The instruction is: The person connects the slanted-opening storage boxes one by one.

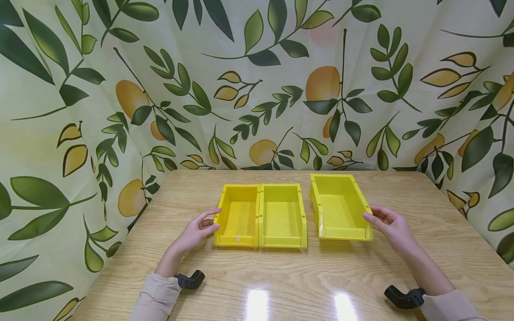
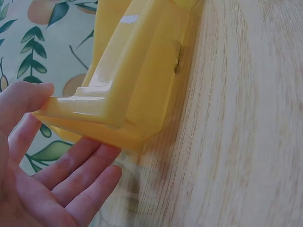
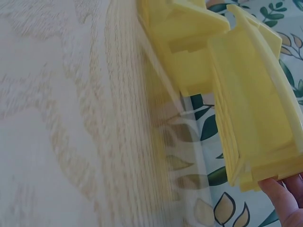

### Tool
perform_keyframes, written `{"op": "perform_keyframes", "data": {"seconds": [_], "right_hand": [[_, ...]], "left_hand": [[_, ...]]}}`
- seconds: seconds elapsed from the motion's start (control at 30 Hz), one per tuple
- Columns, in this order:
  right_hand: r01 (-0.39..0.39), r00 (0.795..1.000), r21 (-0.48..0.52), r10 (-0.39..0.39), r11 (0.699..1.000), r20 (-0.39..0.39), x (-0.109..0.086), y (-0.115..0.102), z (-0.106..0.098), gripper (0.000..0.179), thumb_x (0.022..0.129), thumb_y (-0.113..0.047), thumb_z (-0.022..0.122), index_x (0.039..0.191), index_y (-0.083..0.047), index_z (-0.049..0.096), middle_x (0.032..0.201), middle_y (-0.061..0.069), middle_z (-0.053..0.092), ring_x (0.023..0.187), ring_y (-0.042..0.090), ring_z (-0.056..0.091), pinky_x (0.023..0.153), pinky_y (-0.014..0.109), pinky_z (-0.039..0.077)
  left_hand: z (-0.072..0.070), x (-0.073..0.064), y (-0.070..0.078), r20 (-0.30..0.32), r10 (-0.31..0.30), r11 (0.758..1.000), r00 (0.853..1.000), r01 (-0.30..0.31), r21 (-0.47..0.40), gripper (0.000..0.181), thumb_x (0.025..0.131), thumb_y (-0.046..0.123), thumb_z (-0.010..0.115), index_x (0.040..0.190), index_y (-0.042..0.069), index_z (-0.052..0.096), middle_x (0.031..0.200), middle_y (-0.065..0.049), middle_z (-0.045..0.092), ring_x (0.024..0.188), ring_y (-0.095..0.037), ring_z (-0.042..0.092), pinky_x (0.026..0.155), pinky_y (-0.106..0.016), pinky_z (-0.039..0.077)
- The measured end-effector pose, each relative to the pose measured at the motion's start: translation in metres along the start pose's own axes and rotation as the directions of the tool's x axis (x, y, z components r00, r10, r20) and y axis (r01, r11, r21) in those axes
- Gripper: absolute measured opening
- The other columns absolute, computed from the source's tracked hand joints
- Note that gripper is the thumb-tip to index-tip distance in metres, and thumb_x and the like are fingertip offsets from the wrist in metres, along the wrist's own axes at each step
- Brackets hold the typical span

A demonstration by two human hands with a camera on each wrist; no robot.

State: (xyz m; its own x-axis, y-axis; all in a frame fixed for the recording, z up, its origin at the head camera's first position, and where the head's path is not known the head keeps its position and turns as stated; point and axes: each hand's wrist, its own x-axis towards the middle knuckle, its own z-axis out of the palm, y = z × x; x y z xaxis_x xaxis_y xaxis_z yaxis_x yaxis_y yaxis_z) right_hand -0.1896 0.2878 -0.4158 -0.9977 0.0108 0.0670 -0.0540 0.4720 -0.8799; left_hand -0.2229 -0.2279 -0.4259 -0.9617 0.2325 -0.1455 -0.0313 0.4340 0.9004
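Two yellow plastic storage bins stand side by side on the table: an orange-yellow left bin [image 1: 238, 218] with a small white mark on its front lip, and a lighter middle bin [image 1: 281, 218]. My left hand [image 1: 199, 226] touches the left bin's outer side, its fingertips along the wall with fingers spread and relaxed. To the right, a third bin, pale yellow [image 1: 339, 209], is raised off the table and slightly tilted, apart from the other two. My right hand [image 1: 389, 225] grips it by its right side wall, thumb at the rim.
The bins are on a light wood-grain table [image 1: 225, 281]. A leaf-and-fruit patterned cloth [image 1: 277, 111] hangs behind the table and along both sides. Black camera mounts [image 1: 192, 280] sit on both wrists.
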Motion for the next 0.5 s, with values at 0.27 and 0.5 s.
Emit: {"op": "perform_keyframes", "data": {"seconds": [0.27, 0.5], "right_hand": [[0.029, 1.0, 0.035, -0.028, 0.999, -0.011, 0.0009, -0.0009, 0.0014, 0.053, 0.099, -0.028, 0.053, 0.133, 0.012, 0.045, 0.095, -0.036, 0.053, 0.088, -0.015, 0.054, 0.075, 0.005, 0.049], [0.022, 1.0, 0.039, -0.022, 0.999, -0.008, 0.0013, -0.0033, 0.0027, 0.054, 0.099, -0.029, 0.053, 0.134, 0.011, 0.044, 0.096, -0.037, 0.052, 0.088, -0.015, 0.054, 0.075, 0.006, 0.049]], "left_hand": [[-0.0003, -0.0003, -0.0011, 0.006, 0.018, 1.0, 1.0, -0.018, 0.004, 0.055, 0.095, 0.029, 0.06, 0.146, 0.018, 0.041, 0.152, -0.019, 0.038, 0.127, -0.031, 0.053, 0.104, -0.043, 0.049], [-0.0001, -0.0003, -0.0012, 0.003, 0.015, 1.0, 1.0, -0.015, 0.002, 0.055, 0.096, 0.027, 0.059, 0.146, 0.018, 0.04, 0.152, -0.019, 0.038, 0.127, -0.032, 0.052, 0.104, -0.045, 0.048]]}}
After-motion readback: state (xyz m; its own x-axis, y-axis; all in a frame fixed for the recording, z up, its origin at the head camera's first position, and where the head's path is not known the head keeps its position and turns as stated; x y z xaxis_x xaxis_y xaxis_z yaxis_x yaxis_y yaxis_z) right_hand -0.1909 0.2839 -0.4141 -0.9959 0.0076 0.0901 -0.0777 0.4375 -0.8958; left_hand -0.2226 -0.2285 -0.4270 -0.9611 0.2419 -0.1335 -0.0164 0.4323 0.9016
